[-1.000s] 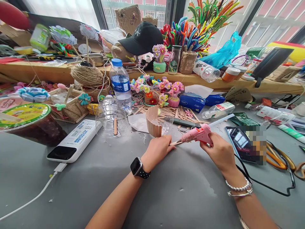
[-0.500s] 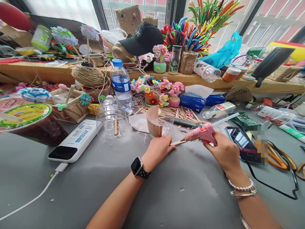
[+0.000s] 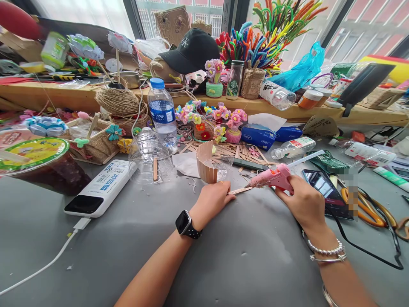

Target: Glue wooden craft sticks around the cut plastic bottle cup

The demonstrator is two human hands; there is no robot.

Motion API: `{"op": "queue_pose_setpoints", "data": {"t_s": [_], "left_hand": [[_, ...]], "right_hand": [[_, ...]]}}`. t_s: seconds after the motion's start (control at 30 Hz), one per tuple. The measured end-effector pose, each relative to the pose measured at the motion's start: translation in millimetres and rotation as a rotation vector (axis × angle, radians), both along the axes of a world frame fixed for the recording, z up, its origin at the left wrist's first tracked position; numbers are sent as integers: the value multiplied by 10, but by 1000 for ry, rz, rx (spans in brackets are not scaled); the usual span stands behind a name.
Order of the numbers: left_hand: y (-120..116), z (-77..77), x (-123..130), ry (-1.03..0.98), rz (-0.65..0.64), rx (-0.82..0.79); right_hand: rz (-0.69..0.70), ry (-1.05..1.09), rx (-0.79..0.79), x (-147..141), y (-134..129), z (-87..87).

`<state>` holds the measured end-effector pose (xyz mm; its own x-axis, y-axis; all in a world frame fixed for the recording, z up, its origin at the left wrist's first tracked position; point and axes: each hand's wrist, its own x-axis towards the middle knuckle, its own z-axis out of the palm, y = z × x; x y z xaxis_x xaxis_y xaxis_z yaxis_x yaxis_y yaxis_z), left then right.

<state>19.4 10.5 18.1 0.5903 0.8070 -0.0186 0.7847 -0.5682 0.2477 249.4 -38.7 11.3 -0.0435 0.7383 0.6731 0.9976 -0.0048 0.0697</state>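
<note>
One pink glue gun [image 3: 271, 177] pointing left-down, held in right fingers [image 3: 283, 196]; left fingers [image 3: 228, 198] hold stick [image 3: 240, 190], long axis left-right.

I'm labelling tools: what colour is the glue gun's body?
The glue gun has a pink body, best seen in the head view.

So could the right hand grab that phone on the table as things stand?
Probably not while its grip is taken: the right hand is closed around the pink glue gun. Otherwise the way looks fairly free, since the phone lies just beside that hand.
</note>
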Motion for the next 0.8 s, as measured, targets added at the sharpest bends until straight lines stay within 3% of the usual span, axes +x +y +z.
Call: {"op": "queue_pose_setpoints", "data": {"t_s": [0.8], "left_hand": [[13,-12,-1,-9,15,-22]], "right_hand": [[-68,-10,-52,54,-11,7]]}}
